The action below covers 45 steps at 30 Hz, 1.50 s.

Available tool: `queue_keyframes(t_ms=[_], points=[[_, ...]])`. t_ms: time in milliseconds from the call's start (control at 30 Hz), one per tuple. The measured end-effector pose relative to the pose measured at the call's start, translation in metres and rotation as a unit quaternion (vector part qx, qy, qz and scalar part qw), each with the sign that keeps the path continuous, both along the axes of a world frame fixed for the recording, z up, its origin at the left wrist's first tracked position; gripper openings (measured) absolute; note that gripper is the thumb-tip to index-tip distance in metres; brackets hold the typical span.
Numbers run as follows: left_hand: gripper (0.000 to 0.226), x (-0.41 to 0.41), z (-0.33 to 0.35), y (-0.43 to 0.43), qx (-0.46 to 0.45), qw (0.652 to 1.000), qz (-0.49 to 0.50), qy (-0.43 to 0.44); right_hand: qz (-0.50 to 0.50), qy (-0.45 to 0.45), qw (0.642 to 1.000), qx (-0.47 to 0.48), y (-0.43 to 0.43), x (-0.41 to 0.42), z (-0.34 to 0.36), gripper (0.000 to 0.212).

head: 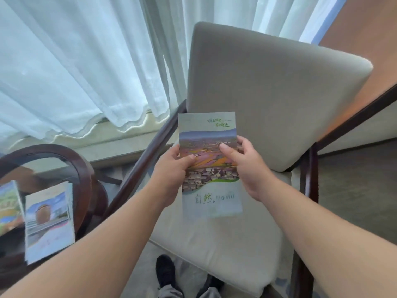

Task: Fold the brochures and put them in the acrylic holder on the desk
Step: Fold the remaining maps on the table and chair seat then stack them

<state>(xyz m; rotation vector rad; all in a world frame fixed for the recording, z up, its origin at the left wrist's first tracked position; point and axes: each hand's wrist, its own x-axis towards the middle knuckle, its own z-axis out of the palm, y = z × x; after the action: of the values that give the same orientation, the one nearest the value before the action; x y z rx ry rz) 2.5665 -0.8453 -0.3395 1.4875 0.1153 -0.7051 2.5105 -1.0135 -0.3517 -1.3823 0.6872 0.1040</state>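
A dark shoe (165,274) shows on the floor below the grip. Both hands hold a glossy folded brochure (211,203) upright over a chair. The left hand (171,168) pinches its left edge, thumb laid across the printed landscape. The right hand (242,166) pinches the right edge likewise, fingers curled behind the paper. Beneath the grip lies the padded beige seat cushion (225,244). Well to its left, two more brochures (49,220) sit on a round glass table (64,150) rimmed in dark wood. Beyond the grip rise the squared backrest cushion (268,93) and sheer white curtains (75,61).
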Motion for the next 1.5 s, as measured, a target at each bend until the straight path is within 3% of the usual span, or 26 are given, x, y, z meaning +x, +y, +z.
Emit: queue_keyframes(t_ms=[67,133,233,333,433,500,600,633,733,800,900,1033,1300,1500], points=[[0.028,-0.001,0.010,0.016,-0.027,1.000,0.006,0.011,0.020,0.017,0.997,0.070,0.006,0.002,0.005,0.087],[0.027,-0.003,0.019,0.034,-0.051,0.998,0.011,0.019,0.049,0.018,0.986,0.155,0.019,0.003,0.012,0.068],[0.024,-0.007,0.029,0.061,0.008,0.999,0.035,-0.027,0.047,-0.014,0.990,0.129,0.052,0.012,0.027,0.020],[0.031,-0.010,0.036,0.094,0.146,0.978,0.079,-0.124,0.064,-0.054,0.991,0.107,0.086,0.022,0.042,0.020],[0.067,-0.011,0.044,0.136,0.089,0.990,0.086,-0.069,0.112,-0.077,0.983,0.120,0.127,0.027,0.058,0.021],[0.054,-0.013,0.045,0.166,0.026,0.996,0.088,-0.022,0.132,-0.080,0.981,0.118,0.157,0.028,0.065,0.020],[0.025,-0.021,0.052,0.213,0.006,0.991,0.135,-0.021,0.144,-0.073,0.985,0.057,0.207,0.029,0.071,0.017],[0.022,-0.024,0.053,0.230,0.001,0.988,0.150,-0.027,0.146,-0.066,0.987,0.020,0.223,0.030,0.073,0.017],[0.023,-0.033,0.060,0.284,-0.015,0.986,0.162,-0.037,0.168,-0.031,0.985,-0.021,0.270,0.032,0.077,0.044],[0.022,-0.039,0.063,0.320,-0.003,0.985,0.170,-0.042,0.193,-0.032,0.980,-0.024,0.302,0.032,0.079,0.026],[0.019,-0.043,0.065,0.370,0.078,0.976,0.180,-0.090,0.201,-0.046,0.976,-0.072,0.348,0.035,0.080,0.006],[0.013,-0.042,0.050,0.423,0.277,0.932,0.174,-0.155,0.209,-0.029,0.971,-0.108,0.393,0.044,0.068,0.009],[0.016,-0.006,-0.003,0.461,0.371,0.899,0.173,-0.154,0.255,-0.006,0.940,-0.225,0.437,0.087,0.013,0.006],[0.015,0.031,-0.059,0.478,0.403,0.894,0.165,-0.103,0.322,0.026,0.900,-0.293,0.459,0.127,-0.046,0.051]])
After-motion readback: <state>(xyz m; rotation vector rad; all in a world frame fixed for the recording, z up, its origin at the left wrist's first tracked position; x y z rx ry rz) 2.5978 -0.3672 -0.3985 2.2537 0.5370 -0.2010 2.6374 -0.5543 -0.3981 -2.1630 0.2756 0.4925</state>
